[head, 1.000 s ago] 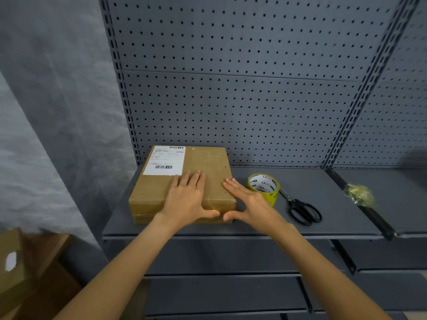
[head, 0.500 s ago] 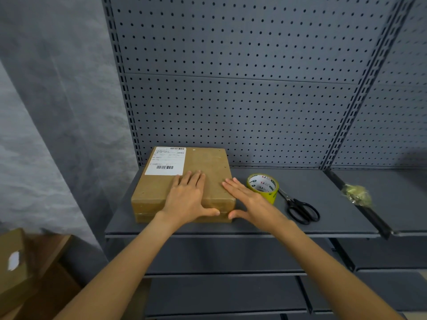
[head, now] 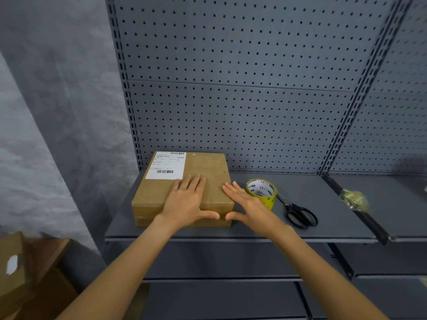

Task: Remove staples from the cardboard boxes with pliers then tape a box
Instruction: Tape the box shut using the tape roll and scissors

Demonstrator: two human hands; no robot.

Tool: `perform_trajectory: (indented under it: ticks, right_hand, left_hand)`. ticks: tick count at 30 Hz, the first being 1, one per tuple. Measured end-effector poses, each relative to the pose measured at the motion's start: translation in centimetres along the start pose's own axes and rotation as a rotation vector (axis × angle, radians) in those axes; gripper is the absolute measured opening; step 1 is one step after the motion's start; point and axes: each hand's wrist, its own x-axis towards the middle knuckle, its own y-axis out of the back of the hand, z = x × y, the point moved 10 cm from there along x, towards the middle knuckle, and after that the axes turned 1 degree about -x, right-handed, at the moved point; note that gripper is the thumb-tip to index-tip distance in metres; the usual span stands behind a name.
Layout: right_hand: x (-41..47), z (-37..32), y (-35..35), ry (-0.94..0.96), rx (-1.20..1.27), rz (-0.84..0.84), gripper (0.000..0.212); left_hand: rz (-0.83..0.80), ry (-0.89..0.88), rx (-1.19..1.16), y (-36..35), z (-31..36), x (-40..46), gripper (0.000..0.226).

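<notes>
A flat brown cardboard box [head: 208,172] with a white shipping label lies on the grey shelf [head: 323,225], at its left end. My left hand [head: 187,204] lies flat on the box's top near the front, fingers straight, thumb over the front edge. My right hand [head: 247,205] is open at the box's right front corner, fingers straight along the right edge, thumb at the front face. A yellow roll of tape [head: 262,192] stands just right of that hand. Black scissors [head: 298,212] lie to the right of the roll. No pliers are in view.
A pegboard back wall [head: 231,100] rises behind the shelf. A crumpled wad of used tape [head: 354,199] lies at the joint to the neighbouring shelf on the right. Other cardboard boxes [head: 25,273] sit on the floor at the lower left. More shelves run below.
Both hands stay flat at the box. The right hand has slid slightly toward the box's right front corner. The view has shifted a little.
</notes>
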Motion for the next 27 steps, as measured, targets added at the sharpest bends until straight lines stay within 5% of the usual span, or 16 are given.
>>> perform_trajectory:
  ticks: [7,16,20,27]
  right_hand:
    - [-0.1,-0.2,0.0,0.007,-0.034,0.034,0.071]
    - [-0.2,-0.5,-0.5,-0.011,-0.125,0.024,0.083]
    - [-0.1,-0.3,-0.2,-0.107,0.015,-0.010,0.085]
    - [-1.8,2.0,6.8,-0.300,0.065,0.174,0.046]
  left_hand:
    - [-0.008,0.010,-0.055,0.5,0.0,0.1,0.116]
    - [-0.106,-0.011,-0.027,-0.5,0.0,-0.2,0.132]
    - [-0.141,-0.001,-0.124,-0.3,0.0,-0.2,0.105]
    - [-0.225,-0.017,-0.064,2.1,0.8,1.3,0.094]
